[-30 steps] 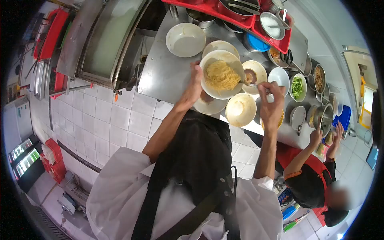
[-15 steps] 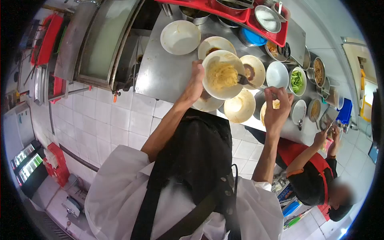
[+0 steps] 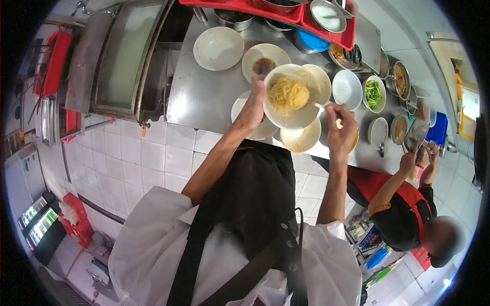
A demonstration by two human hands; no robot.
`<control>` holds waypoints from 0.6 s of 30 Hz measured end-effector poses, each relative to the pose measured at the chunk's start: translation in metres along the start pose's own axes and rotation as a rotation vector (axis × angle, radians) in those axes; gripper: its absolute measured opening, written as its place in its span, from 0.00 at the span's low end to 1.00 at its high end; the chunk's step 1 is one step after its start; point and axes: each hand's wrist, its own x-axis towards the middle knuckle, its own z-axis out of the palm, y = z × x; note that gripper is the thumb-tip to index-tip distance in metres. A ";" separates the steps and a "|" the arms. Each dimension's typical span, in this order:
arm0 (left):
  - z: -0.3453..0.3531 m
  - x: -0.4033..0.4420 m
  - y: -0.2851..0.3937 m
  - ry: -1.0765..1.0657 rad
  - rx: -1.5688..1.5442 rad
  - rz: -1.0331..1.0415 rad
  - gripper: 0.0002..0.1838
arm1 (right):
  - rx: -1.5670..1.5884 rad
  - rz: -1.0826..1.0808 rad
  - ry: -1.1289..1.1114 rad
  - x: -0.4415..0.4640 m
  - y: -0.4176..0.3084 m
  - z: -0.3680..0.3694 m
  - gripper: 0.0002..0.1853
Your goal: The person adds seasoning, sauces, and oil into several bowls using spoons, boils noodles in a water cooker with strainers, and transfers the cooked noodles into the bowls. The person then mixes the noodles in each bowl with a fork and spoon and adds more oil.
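My left hand (image 3: 253, 104) grips the left rim of a white bowl (image 3: 291, 123), held up over the steel table and tilted towards me. Yellow noodles (image 3: 287, 96) lie heaped inside it. In my closed right hand (image 3: 341, 130) is the handle of a fork (image 3: 317, 105); its tines are hidden in the noodles. Behind the held bowl stands a white bowl with brown sauce (image 3: 264, 65), and more white bowls sit partly covered around it, one just below (image 3: 301, 143). Another white bowl (image 3: 218, 48) stands apart to the left.
To the right are an empty-looking white bowl (image 3: 349, 89), a bowl of chopped greens (image 3: 375, 95) and several metal pots. A red tray (image 3: 348, 36) borders the table's far side. A co-worker (image 3: 393, 204) handles something at the right end. A steel basin with cloudy liquid (image 3: 122, 61) lies left.
The held bowl has shifted slightly right, and the noodles have been turned over, covering the fork's tines. My right hand has moved left and down, closer to the bowl.
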 end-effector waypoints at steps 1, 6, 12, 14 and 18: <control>-0.001 -0.003 0.003 0.027 -0.027 -0.033 0.43 | 0.009 0.046 -0.013 0.000 -0.002 -0.012 0.05; -0.017 -0.003 -0.013 0.043 -0.004 -0.076 0.40 | 0.488 0.246 -0.007 0.004 -0.024 -0.029 0.06; -0.005 -0.009 0.011 0.125 -0.044 -0.073 0.41 | -0.352 -0.198 0.036 0.000 -0.036 -0.041 0.03; 0.001 -0.011 0.013 0.131 -0.035 -0.089 0.40 | -0.477 -0.274 0.091 -0.004 -0.040 -0.026 0.04; 0.008 -0.007 0.004 0.110 0.041 0.008 0.37 | -0.051 -0.078 0.074 -0.003 -0.011 0.023 0.04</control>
